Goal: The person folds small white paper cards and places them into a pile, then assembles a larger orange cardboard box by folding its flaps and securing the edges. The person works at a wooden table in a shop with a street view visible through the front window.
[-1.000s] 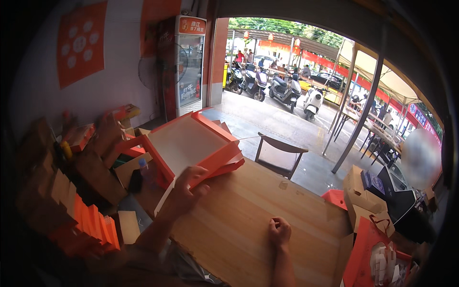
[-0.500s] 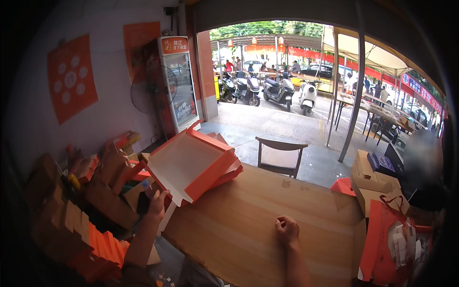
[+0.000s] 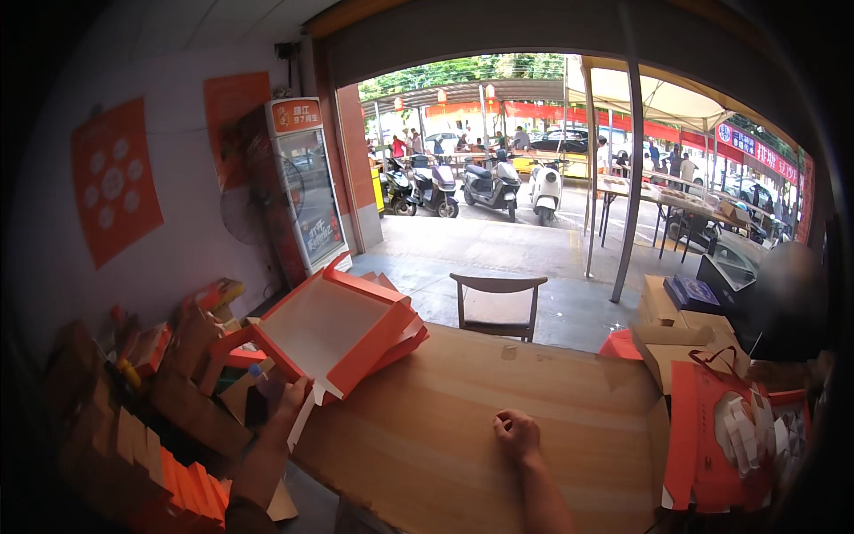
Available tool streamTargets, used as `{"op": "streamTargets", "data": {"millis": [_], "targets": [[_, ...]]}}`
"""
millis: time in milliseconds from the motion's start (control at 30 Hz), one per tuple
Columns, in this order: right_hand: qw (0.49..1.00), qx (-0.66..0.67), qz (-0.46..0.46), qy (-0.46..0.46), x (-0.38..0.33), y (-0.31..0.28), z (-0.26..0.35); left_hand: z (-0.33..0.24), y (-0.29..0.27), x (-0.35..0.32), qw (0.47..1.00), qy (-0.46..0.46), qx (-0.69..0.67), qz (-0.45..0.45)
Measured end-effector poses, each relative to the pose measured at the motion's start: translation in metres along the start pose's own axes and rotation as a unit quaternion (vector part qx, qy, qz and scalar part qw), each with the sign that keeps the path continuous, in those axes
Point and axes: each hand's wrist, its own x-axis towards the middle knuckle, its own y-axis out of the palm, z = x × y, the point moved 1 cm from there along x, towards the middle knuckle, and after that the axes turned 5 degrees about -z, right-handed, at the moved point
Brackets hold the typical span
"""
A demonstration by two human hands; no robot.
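A red cardboard box with a white inside [image 3: 322, 322] lies tilted and open at the far left corner of the wooden table [image 3: 445, 436]. My left hand [image 3: 292, 398] is closed on its near corner, beside a white flap. More red cardboard shows under that box, though I cannot tell how many pieces there are. On the bare tabletop, right of the middle, my right hand [image 3: 518, 434] rests with curled fingers. Nothing shows in it.
Red and brown cardboard pieces [image 3: 191, 485] are piled at the left. At the right stand an open brown carton [image 3: 685, 343] and a red gift bag [image 3: 703, 436] with white pieces. A chair [image 3: 496, 307] stands beyond the table; a person [image 3: 792, 303] is at the right.
The whole view has shifted, so the scene sits a little further left and lower. Against the table, both hands and the red box look almost unmoved.
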Motion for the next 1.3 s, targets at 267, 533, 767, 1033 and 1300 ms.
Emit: {"op": "streamTargets", "data": {"millis": [267, 533, 767, 1033, 1300], "targets": [[1.0, -0.003, 0.0, 0.003, -0.001, -0.005, 0.0, -0.036, 0.037, -0.038, 0.966, 0.192, 0.107, -0.136], [1.0, 0.007, -0.004, 0.003, -0.003, -0.002, 0.012, -0.103, 0.087, -0.131, 0.879, 0.386, 0.24, -0.145], [0.937, 0.335, 0.021, 0.093, 0.017, -0.004, -0.002, -0.034, 0.211, -0.176, 0.949, 0.191, -0.25, 0.016], [0.936, 0.321, -0.065, 0.13, 0.033, -0.089, 0.067, -0.002, 0.308, -0.315, 0.952, 0.065, -0.272, 0.123], [0.986, 0.078, -0.036, 0.145, 0.044, -0.096, -0.027, 0.021, 0.338, -0.39, 0.947, -0.109, -0.154, 0.26]]}}
